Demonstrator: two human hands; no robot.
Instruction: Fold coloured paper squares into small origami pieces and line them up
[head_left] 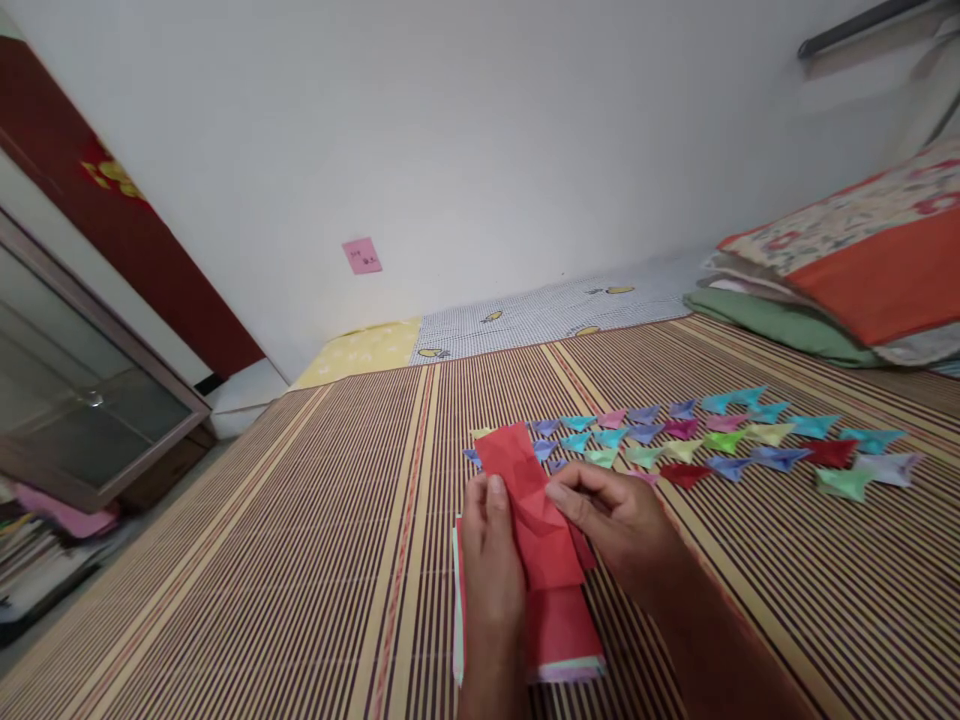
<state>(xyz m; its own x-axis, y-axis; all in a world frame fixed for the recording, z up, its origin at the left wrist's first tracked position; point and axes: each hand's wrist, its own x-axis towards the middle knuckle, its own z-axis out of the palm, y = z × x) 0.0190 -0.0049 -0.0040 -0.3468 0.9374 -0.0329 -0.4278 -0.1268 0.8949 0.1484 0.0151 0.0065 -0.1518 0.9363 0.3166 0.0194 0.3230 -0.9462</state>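
Observation:
A creased sheet of red origami paper, folded into a long strip, is held up between both hands. My left hand grips its left edge, thumb on the front face. At the right edge, my right hand pinches the paper between thumb and fingers. Beneath them a stack of coloured paper lies on the striped mat, a red sheet on top and paler edges showing under it. Part of the stack is hidden by the left hand and forearm.
Several small folded paper shapes in many colours lie in rows beyond and right of my hands. Folded bedding is piled at the back right. A pink note is stuck on the white wall. A glass-paned cabinet stands at left.

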